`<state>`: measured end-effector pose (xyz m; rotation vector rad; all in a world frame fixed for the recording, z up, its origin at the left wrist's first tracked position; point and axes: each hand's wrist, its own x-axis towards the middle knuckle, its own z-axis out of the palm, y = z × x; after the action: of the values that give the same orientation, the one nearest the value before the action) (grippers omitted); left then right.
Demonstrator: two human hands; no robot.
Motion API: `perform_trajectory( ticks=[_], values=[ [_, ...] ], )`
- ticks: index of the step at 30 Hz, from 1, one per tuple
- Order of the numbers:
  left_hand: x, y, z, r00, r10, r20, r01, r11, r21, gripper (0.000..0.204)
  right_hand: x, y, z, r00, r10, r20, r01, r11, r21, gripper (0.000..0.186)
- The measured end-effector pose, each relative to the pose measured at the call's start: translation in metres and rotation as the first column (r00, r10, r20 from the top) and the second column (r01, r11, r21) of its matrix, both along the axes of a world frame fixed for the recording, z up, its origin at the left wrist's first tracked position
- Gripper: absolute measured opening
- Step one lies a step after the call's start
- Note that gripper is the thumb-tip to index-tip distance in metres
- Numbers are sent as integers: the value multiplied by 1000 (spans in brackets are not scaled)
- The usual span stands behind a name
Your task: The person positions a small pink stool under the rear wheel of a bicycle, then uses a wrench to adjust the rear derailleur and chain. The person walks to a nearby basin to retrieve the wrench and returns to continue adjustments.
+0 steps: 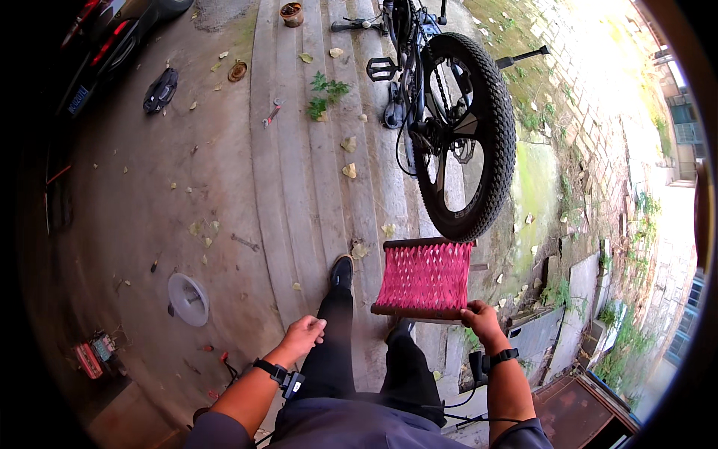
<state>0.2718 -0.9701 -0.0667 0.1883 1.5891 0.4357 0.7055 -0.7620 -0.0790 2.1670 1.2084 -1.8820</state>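
My right hand [479, 318] grips the near dark wooden bar [419, 313] of a small folding stool with a pink woven seat [424, 277]. The stool is just below the fat-tyred rear wheel [486, 187] of a black bicycle lying or propped at the upper centre. My left hand [305, 334] is closed in a loose curl over my dark-trousered leg, with nothing seen in it, apart from the stool. A wristband with a small device is on each of my forearms.
Concrete steps [299, 187] run lengthwise with fallen leaves, a weed, a red wrench [273, 112] and another wrench [245, 242]. A white basin [191, 300], black bag [160, 91], pot [292, 13] and toolbox [88, 357] are around. A dark vehicle stands upper left; loose slabs [572, 314] lie right.
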Motion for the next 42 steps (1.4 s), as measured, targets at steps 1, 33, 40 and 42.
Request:
perform_trajectory(
  ticks=[1,33,40,42],
  values=[
    [-6,-8,-2,1000,18,-5,-18,1000,-5,31,1,-6,-7,999,-41,-15,41,999,-14,23],
    [75,-119,-15,985,6,-175,-22,996,-85,28,92,-130,-135,953,-299,52,303,947,-107,72],
    [75,-162,22,967,203,-156,-201,979,29,29,61,-135,-105,995,-35,-94,38,999,33,65],
    [72,-177,31,954,257,-155,-257,966,21,29,48,-133,-83,997,49,-62,-46,998,51,65]
  ],
)
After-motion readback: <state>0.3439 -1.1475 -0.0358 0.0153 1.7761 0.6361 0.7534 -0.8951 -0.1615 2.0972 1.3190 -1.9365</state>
